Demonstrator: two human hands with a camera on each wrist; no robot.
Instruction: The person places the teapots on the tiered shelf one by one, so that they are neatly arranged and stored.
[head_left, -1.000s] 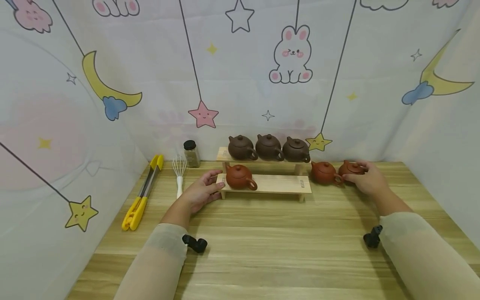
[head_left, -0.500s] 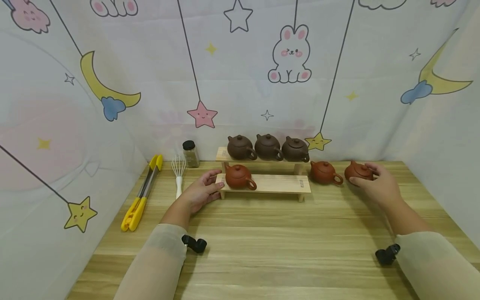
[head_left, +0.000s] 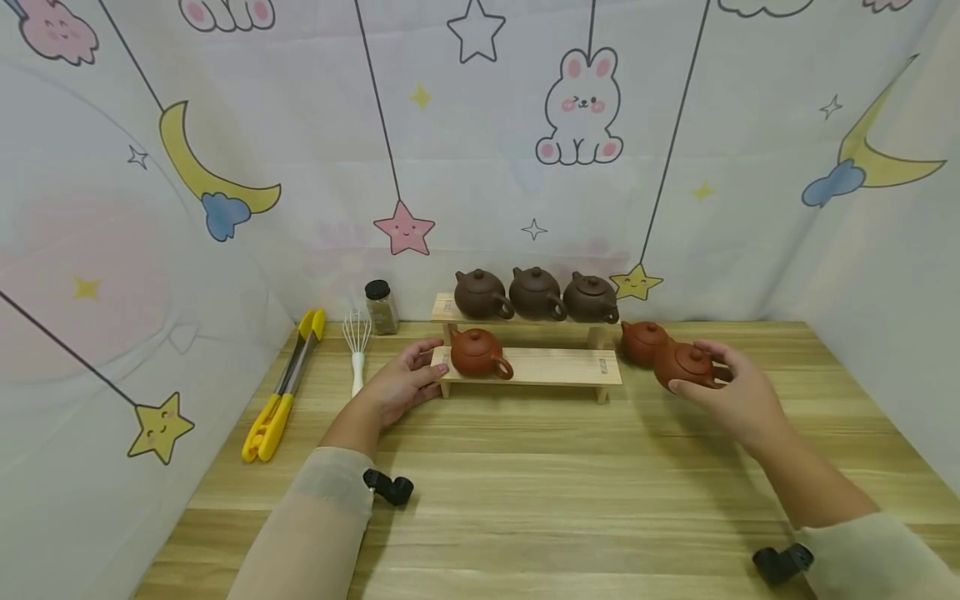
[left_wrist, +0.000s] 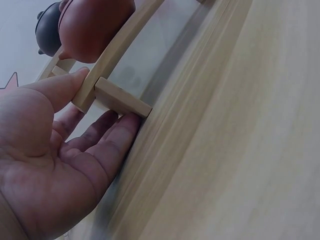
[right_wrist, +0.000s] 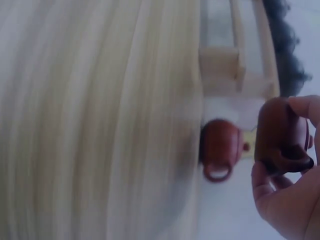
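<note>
My right hand [head_left: 741, 402] grips a reddish-brown clay teapot [head_left: 681, 365] by its body, thumb on the near side and fingers at the back by the handle. In the right wrist view this teapot [right_wrist: 275, 132] is held up off the table. Behind it, partly hidden in the head view, a matching teapot [head_left: 641, 342] stands beside the two-tier wooden stand [head_left: 558, 365]. My left hand [head_left: 405, 385] holds the stand's left end; in the left wrist view the thumb presses the lower board and the fingers touch its leg [left_wrist: 122, 97]. One red teapot [head_left: 472, 354] sits on that board's left part.
Three dark brown teapots [head_left: 536, 295] line the upper board. To the left lie yellow-handled tongs [head_left: 285, 387] and a white-handled whisk [head_left: 358, 350], with a black-lidded spice jar [head_left: 382, 308] against the printed cloth backdrop [head_left: 480, 167].
My right hand has drawn the reddish-brown teapot first to the right, then left and nearer, so it overlaps the other red one. My left hand has stayed on the stand.
</note>
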